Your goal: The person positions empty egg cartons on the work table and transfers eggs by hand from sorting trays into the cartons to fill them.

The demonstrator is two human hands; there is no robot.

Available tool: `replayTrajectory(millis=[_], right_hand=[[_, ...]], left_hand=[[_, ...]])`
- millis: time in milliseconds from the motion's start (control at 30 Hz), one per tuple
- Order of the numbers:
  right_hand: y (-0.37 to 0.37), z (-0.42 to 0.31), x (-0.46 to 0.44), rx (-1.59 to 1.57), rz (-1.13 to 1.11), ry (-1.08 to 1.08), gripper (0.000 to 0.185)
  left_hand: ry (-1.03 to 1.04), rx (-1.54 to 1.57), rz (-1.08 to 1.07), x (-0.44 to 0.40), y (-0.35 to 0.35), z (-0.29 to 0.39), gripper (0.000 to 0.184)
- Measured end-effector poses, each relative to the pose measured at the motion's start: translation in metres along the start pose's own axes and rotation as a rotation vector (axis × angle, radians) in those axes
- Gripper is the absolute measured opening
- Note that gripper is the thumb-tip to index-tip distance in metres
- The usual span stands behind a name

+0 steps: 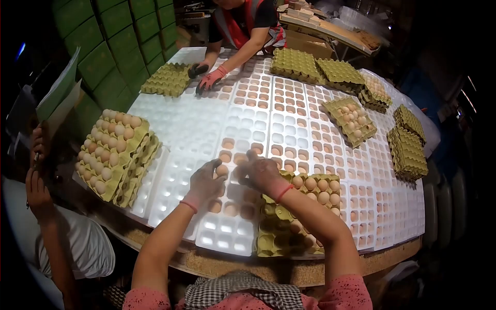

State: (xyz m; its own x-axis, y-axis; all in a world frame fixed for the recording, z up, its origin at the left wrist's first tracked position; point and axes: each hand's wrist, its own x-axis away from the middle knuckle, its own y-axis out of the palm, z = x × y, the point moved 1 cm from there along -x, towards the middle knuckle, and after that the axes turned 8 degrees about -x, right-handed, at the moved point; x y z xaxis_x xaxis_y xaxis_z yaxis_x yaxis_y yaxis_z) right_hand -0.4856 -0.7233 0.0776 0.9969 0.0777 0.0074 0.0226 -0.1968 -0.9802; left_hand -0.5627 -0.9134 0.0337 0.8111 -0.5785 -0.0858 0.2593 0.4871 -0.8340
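My left hand [205, 181] holds an egg [221, 170] in its fingertips, above a white foam tray [225, 235] with square pockets, some of them filled with eggs. Just right of it, my right hand [258, 168] reaches over the same tray, its fingers bent near an egg in a pocket; whether it grips one is hidden. Both hands wear thin, translucent gloves with pink bands at the wrists. Below my right forearm lies a yellow-green egg carton [268, 227], partly filled with eggs [323, 198].
Stacked cartons of eggs [111, 150] stand at the left, near a person [67, 237] holding papers. Across the table, a co-worker's gloved hands [209, 77] are by an empty carton [166, 79]. More cartons [294, 64] lie at the back and right. Green boxes [111, 46] rise behind.
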Motion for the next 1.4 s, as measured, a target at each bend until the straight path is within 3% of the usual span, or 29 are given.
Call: replayTrajectory(millis=[67, 100, 167, 233, 300, 367, 433, 500, 567, 633, 700, 733, 767, 867, 900, 967, 1033, 1100, 1133, 1167, 1233, 1300, 1367, 1400], right_hand=[[0.070, 0.007, -0.031, 0.230, -0.070, -0.052, 0.021], [0.070, 0.003, -0.037, 0.199, -0.180, 0.008, 0.023], [0.034, -0.007, -0.026, 0.186, -0.240, -0.023, 0.023], [0.027, -0.002, -0.020, 0.117, -0.213, 0.002, 0.023], [0.027, 0.003, -0.022, 0.055, -0.162, 0.038, 0.023], [0.037, 0.010, -0.026, 0.163, -0.480, -0.072, 0.021], [0.045, 0.026, -0.041, 0.135, -0.396, -0.102, 0.022], [0.037, 0.038, -0.070, -0.129, 0.110, 0.027, 0.020], [0.018, 0.035, -0.096, -0.378, 0.429, 0.130, 0.025], [0.045, 0.048, -0.118, -0.423, 0.369, 0.177, 0.030], [0.073, 0.056, -0.120, -0.139, 0.102, 0.132, 0.034], [0.072, 0.059, -0.114, -0.240, 0.085, 0.135, 0.037], [0.070, 0.061, -0.105, -0.327, 0.293, 0.063, 0.040], [0.025, 0.086, -0.043, -0.655, 0.368, 0.057, 0.047], [0.007, 0.094, -0.022, -0.658, 0.210, 0.169, 0.054], [-0.013, 0.094, 0.022, -0.497, 0.100, 0.001, 0.058], [0.013, 0.085, 0.054, -0.139, 0.036, -0.167, 0.062], [0.044, 0.087, 0.066, -0.060, 0.128, -0.239, 0.062], [0.050, 0.093, 0.071, -0.248, 0.156, -0.087, 0.051], [0.028, 0.088, 0.084, -0.244, 0.164, -0.072, 0.051], [-0.020, 0.086, 0.125, -1.396, 0.486, 0.143, 0.041], [-0.048, 0.099, 0.169, -1.349, 0.499, 0.350, 0.032], [-0.048, 0.107, 0.201, -0.791, 0.306, 0.248, 0.029], [-0.046, 0.102, 0.209, -0.791, 0.309, 0.248, 0.029]], left_hand=[[-0.030, -0.125, -0.165, -0.015, 0.009, -0.016, 0.044], [-0.036, -0.121, -0.169, -0.015, 0.007, -0.015, 0.044], [0.053, 0.103, 0.104, -0.009, 0.003, -0.009, 0.038], [0.140, 0.331, 0.240, 0.006, 0.001, 0.013, 0.034], [0.330, 0.191, 0.123, 0.018, 0.021, 0.019, 0.043], [0.387, -0.168, -0.072, 0.030, 0.061, 0.010, 0.050], [0.386, -0.209, -0.074, 0.037, 0.077, 0.004, 0.058], [0.447, -0.182, 0.064, 0.050, 0.052, 0.021, 0.065], [0.487, -0.250, -0.061, 0.074, 0.056, 0.029, 0.075], [0.500, -0.270, -0.177, 0.095, 0.065, 0.036, 0.071], [0.528, -0.281, -0.245, 0.096, 0.071, 0.031, 0.072], [0.533, -0.328, -0.297, 0.092, 0.070, 0.031, 0.074], [0.540, -0.367, -0.351, 0.091, 0.072, 0.032, 0.077], [0.527, -0.352, -0.269, 0.093, 0.076, 0.031, 0.072], [0.528, -0.343, -0.235, 0.092, 0.076, 0.031, 0.072], [0.511, -0.109, -0.013, 0.082, 0.068, 0.034, 0.066], [0.426, 0.026, 0.122, 0.063, 0.060, 0.047, 0.066], [0.388, 0.142, 0.211, 0.045, 0.059, 0.066, 0.067], [0.420, 0.135, 0.251, 0.039, 0.053, 0.080, 0.068], [0.432, 0.129, 0.250, 0.037, 0.051, 0.088, 0.069], [0.480, 0.148, 0.208, 0.042, 0.045, 0.102, 0.071], [0.561, 0.191, 0.160, 0.055, 0.041, 0.120, 0.066], [0.646, 0.048, 0.102, 0.072, 0.047, 0.135, 0.059], [0.708, 0.082, -0.041, 0.077, 0.051, 0.146, 0.055]])
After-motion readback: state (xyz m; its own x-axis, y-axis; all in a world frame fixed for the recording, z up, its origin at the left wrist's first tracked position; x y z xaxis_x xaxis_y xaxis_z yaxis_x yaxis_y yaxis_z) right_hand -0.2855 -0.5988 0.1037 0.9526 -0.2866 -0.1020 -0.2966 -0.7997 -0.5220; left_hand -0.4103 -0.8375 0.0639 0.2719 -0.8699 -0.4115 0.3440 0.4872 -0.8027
